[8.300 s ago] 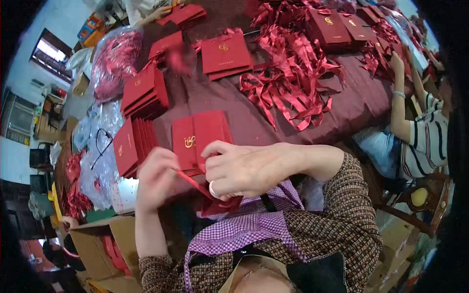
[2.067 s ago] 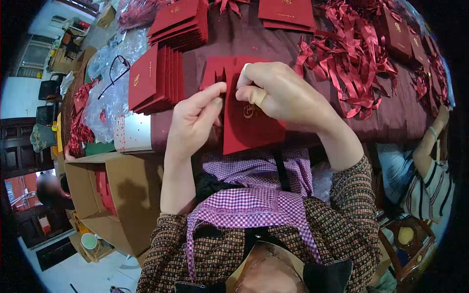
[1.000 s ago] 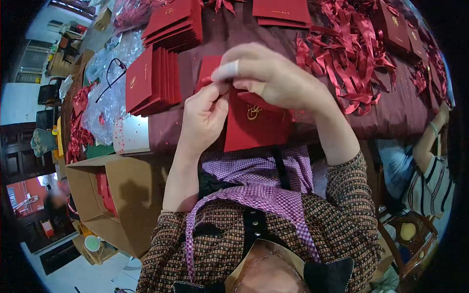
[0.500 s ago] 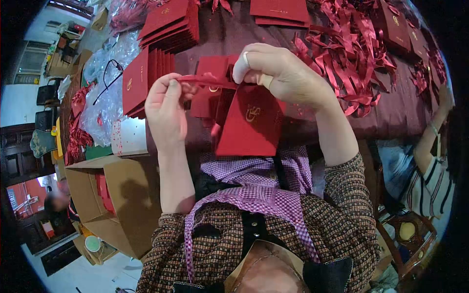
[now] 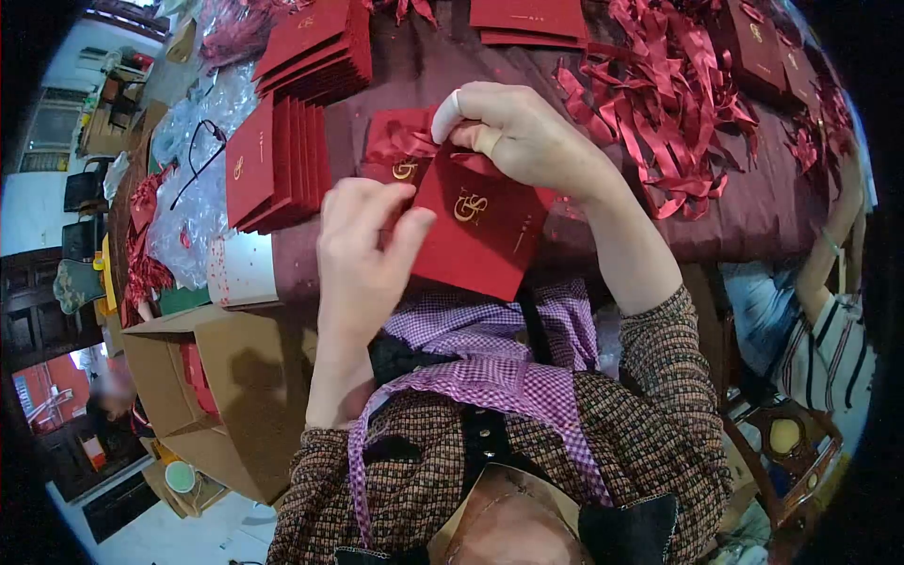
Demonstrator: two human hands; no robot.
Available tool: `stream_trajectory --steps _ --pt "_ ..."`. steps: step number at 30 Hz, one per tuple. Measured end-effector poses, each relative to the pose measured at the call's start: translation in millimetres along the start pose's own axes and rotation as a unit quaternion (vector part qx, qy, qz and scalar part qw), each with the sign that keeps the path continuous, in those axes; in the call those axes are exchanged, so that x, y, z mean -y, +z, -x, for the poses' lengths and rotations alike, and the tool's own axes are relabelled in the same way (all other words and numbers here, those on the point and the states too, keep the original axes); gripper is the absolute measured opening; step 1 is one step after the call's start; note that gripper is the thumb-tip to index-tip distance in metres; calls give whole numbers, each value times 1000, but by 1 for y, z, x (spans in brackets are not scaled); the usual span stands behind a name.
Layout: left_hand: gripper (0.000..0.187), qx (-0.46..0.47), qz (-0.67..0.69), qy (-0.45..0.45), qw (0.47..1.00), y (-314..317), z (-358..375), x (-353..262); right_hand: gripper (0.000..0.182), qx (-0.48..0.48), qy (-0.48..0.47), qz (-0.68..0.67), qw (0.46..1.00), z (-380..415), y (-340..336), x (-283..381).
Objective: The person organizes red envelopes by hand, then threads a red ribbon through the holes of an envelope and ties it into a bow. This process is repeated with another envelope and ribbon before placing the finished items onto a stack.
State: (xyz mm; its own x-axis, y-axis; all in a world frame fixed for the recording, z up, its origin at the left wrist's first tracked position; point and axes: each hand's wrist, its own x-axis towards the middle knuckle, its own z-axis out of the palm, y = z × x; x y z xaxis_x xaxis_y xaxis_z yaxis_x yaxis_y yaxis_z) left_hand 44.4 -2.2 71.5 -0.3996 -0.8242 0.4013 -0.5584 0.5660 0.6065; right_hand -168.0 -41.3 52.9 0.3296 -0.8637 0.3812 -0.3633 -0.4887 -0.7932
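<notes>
A red paper gift bag (image 5: 476,226) with gold lettering hangs tilted over the table's near edge. At its top, my right hand (image 5: 527,132) is closed in a pinch on red ribbon (image 5: 478,164); the fingertips are partly hidden, and white wrapping covers one finger. To the bag's left is my left hand (image 5: 363,250), thumb and fingers apart, with nothing seen in it. Its fingertips are close to the bag's left edge. Behind the bag lies another red bag (image 5: 405,171) with gold lettering, partly covered by satin ribbon (image 5: 400,141).
Stacked red bags (image 5: 278,165) stand at the left, and more red bags (image 5: 527,21) lie at the back. A heap of red ribbons (image 5: 659,104) spreads to the right. Eyeglasses (image 5: 200,160) rest on clear plastic. Below is an open cardboard box (image 5: 235,386). Another person's arm (image 5: 833,235) is at far right.
My left hand has let go of the stretched ribbon and moved right and down toward the bag. The bag has turned, its lower edge now slanting. My right hand shifted slightly left, still pinching.
</notes>
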Motion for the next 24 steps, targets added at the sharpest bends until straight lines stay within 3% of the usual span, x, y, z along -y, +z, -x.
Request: stream_trajectory --steps 3,5,6,7,10,12,14,16,17,20,22,24 --pt "16 20 -2 2 1000 14 3 13 14 29 28 -3 999 0 0 0" --pt "15 34 85 -78 993 12 1 21 20 -19 82 -146 986 2 3 -8" --pt "15 20 108 -75 991 10 -2 22 26 -43 4 -124 991 -3 -3 -12" --pt "15 20 116 -96 988 9 -3 29 27 -49 52 -152 986 2 -14 -10" --pt "16 23 118 -131 984 1 -3 38 26 -48 16 -58 997 6 -29 -35" --pt "16 -1 178 -163 971 1 -4 45 25 -14 52 -73 996 10 -34 -34" --pt "17 -1 174 -159 972 2 -4 49 27 41 11 98 994 12 -29 -40" --pt "17 -17 180 -159 971 3 -5 50 25 131 71 264 953 16 -28 -45" --pt "17 -17 180 -160 971 3 -5 51 19 64 5 275 959 17 -23 -50" --pt "16 -36 164 -176 970 6 -6 53 11 82 52 216 972 15 -30 -53" --pt "18 -64 152 -179 970 9 -9 54 6 33 86 175 980 15 -30 -45" --pt "19 -69 162 -187 967 9 -11 55 5 -72 166 28 983 14 -32 -40"
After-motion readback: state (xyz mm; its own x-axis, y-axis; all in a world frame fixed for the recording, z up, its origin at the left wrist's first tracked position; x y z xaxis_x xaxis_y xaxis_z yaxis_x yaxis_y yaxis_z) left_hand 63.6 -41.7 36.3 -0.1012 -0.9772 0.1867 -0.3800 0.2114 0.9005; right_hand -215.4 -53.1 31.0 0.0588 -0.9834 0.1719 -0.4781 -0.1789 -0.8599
